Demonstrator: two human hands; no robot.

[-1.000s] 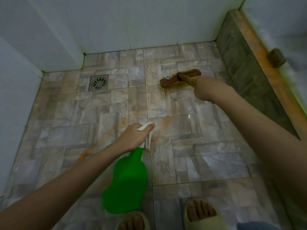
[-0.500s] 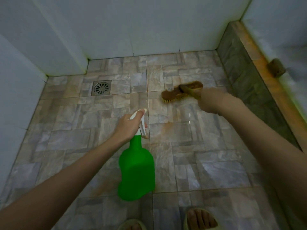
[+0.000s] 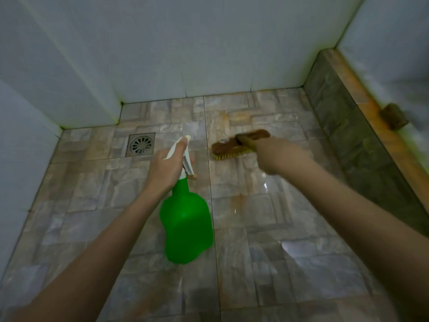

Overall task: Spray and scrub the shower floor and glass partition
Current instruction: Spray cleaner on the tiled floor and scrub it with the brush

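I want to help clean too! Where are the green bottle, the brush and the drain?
green bottle [image 3: 185, 224]: head view, on its wide green body.
brush [image 3: 226, 147]: head view, on its brown back, above the bristles.
drain [image 3: 141, 144]: head view, on the middle of its round grate.

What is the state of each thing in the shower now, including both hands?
Spray bottle: held in the air, tilted, nozzle pointing away from the person.
Left hand: grips the spray bottle at its neck.
Brush: bristles down on the floor.
Right hand: grips the brush handle, blurred.
Floor: wet sheen, orange stains.
Drain: grate in place, uncovered.
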